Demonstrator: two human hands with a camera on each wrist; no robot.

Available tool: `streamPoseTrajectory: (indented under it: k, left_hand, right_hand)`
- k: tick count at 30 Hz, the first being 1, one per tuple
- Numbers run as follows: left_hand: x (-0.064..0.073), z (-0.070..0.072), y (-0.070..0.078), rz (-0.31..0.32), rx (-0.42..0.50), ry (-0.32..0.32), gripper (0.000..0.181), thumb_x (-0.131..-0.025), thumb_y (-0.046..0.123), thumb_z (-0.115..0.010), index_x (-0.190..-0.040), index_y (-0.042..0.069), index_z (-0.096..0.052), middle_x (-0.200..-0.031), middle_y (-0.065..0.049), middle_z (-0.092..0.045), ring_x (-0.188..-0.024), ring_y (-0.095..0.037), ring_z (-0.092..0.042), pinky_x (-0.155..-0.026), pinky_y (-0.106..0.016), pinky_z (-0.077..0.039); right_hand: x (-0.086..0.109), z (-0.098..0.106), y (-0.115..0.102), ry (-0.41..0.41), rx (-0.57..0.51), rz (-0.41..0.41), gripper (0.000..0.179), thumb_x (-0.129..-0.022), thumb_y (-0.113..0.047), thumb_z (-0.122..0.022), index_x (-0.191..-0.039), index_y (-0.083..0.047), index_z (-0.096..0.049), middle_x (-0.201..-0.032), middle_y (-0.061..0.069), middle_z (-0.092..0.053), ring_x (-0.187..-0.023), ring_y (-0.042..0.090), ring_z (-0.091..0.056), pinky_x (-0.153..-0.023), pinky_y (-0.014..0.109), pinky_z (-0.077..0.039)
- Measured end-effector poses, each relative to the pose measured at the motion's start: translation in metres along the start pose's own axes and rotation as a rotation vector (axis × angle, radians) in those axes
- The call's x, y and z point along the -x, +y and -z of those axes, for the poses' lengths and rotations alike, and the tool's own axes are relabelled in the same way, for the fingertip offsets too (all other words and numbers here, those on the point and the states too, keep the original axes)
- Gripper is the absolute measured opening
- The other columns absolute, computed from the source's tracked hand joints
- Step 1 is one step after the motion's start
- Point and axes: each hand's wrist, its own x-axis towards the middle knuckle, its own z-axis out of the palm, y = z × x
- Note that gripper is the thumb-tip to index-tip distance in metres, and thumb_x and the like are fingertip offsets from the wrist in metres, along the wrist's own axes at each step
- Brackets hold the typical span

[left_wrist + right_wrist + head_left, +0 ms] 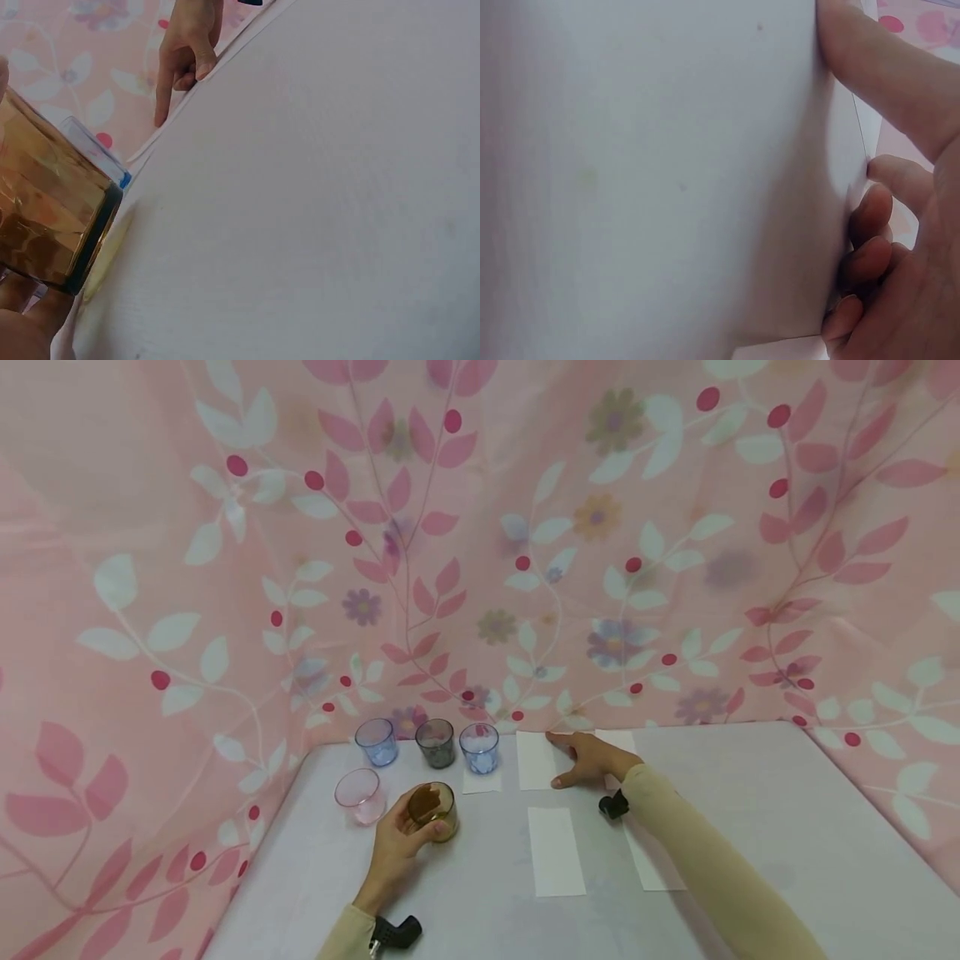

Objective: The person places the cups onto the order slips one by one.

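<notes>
Our left grip is curled round the amber glass, thumb across its near side and fingers behind the wall on the left, partly visible through the coloured glass. We hold it with its mouth upward; we cannot tell whether its base touches the bench. From the left wrist, we see a yellowish glow just beside that base.

Left of the amber glass, near our fingers, stands the pink glass. Behind the amber glass we have three more in a row: the blue glass back and to its left, the grey glass straight behind it, and the pale blue glass back and to its right, standing on the small paper.

Our right grip is well to the right of the amber glass and farther back, holding nothing: index finger and thumb spread wide at the right edge of the middle paper, the other fingers folded.

Right of the amber glass and slightly nearer us lies the front paper; farther right, the side paper runs partly under our right sleeve. Behind everything, beyond the amber glass, hangs the pink flowered cloth.
</notes>
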Motion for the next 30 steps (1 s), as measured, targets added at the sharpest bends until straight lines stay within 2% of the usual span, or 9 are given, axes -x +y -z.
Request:
streamPoseTrajectory:
  k: [6,11,17,22,26,30]
  left_hand:
    - [0.002,-0.004,0.015,-0.017,0.004,-0.022,0.069,-0.088,-0.009,-0.079,-0.151,-0.005,-0.05,-0.144,-0.035,-0.057,-0.128,-0.026,-0.066,-0.109,-0.028,-0.054]
    - [-0.006,-0.016,0.033,-0.022,0.053,-0.054,0.069,-0.09,-0.007,-0.078,-0.153,-0.001,-0.049,-0.147,-0.032,-0.056,-0.131,-0.026,-0.063,-0.11,-0.029,-0.054]
    - [-0.03,-0.033,0.056,-0.058,0.067,-0.113,0.071,-0.091,-0.004,-0.079,-0.154,0.0,-0.048,-0.148,-0.03,-0.055,-0.131,-0.022,-0.062,-0.11,-0.027,-0.053]
    - [-0.056,-0.042,0.071,-0.138,0.095,-0.229,0.071,-0.092,0.0,-0.08,-0.155,-0.002,-0.048,-0.148,-0.031,-0.054,-0.131,-0.021,-0.062,-0.113,-0.031,-0.052]
    - [-0.075,-0.047,0.076,-0.163,0.115,-0.31,0.072,-0.092,0.003,-0.081,-0.155,-0.003,-0.047,-0.147,-0.029,-0.056,-0.132,-0.031,-0.062,-0.113,-0.033,-0.053]
    - [-0.092,-0.053,0.078,-0.16,0.087,-0.333,0.069,-0.092,0.003,-0.081,-0.155,0.0,-0.05,-0.147,-0.028,-0.057,-0.134,-0.042,-0.059,-0.114,-0.033,-0.052]
  right_hand:
    - [-0.002,-0.001,-0.003,-0.007,-0.021,-0.013,0.107,-0.081,-0.04,-0.093,-0.167,-0.018,-0.034,-0.086,0.004,-0.046,-0.075,0.017,-0.037,-0.073,0.032,-0.036]
    - [-0.002,-0.001,-0.001,0.0,-0.018,-0.029,0.107,-0.081,-0.04,-0.094,-0.168,-0.02,-0.033,-0.087,0.005,-0.047,-0.074,0.017,-0.037,-0.071,0.032,-0.036]
    - [0.0,0.0,0.0,0.01,-0.024,-0.032,0.108,-0.08,-0.041,-0.094,-0.167,-0.019,-0.034,-0.091,0.006,-0.048,-0.078,0.018,-0.04,-0.073,0.033,-0.037]
    - [0.0,0.001,0.0,0.01,-0.035,-0.031,0.107,-0.08,-0.041,-0.094,-0.167,-0.019,-0.035,-0.09,0.006,-0.048,-0.077,0.018,-0.04,-0.071,0.033,-0.037]
    - [0.001,0.001,-0.001,0.009,-0.034,-0.036,0.107,-0.081,-0.041,-0.094,-0.167,-0.02,-0.035,-0.091,0.006,-0.048,-0.078,0.018,-0.04,-0.072,0.033,-0.036]
    - [0.001,0.001,-0.001,0.005,-0.038,-0.036,0.106,-0.081,-0.04,-0.094,-0.167,-0.019,-0.035,-0.092,0.006,-0.049,-0.079,0.018,-0.041,-0.071,0.032,-0.037]
